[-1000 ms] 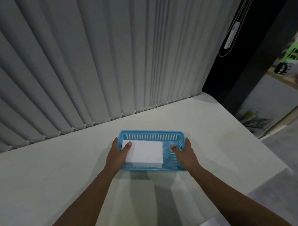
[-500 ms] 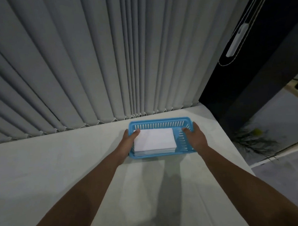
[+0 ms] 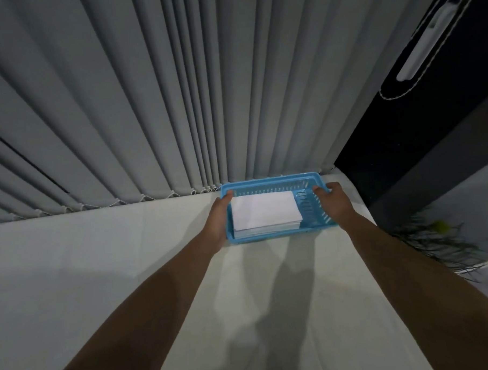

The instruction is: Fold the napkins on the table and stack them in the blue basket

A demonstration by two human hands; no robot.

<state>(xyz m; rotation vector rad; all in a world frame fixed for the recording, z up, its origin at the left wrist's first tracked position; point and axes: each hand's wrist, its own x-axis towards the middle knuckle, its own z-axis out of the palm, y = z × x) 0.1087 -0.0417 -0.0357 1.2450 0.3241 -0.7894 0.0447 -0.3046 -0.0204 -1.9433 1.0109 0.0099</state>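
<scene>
A blue plastic basket [image 3: 270,182] with slotted walls sits at the far right of the white table [image 3: 101,275], close against the blinds. Inside its left part lies a neat stack of folded white napkins [image 3: 263,213]. My left hand [image 3: 217,219] grips the basket's left end, thumb over the rim. My right hand [image 3: 334,202] grips the right end, thumb hooked inside. Both arms are stretched far forward.
Grey vertical blinds [image 3: 150,105] hang along the table's far edge. The table's right edge runs just past the basket, with a dark pillar [image 3: 403,150] and floor beyond. A plant [image 3: 441,237] lies on the floor at the right.
Both hands have pushed the basket away from me and to the right, up to the blinds near the table's far right corner. The grip has not changed.
</scene>
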